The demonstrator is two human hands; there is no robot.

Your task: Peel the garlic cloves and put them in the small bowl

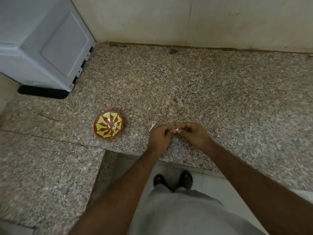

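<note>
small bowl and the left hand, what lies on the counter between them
In the head view, one scrap of garlic peel lies on the granite counter between the small bowl and the left hand.

Speckled granite counter (220,85) against a stained pale wall (169,19), grey appliance (42,44) at its left corner.

Head camera looks steeply down; speckled counter (220,99) close below.

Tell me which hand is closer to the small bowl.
Left. The left hand is just right of the small bowl; the right hand lies farther right, beyond it.
</note>
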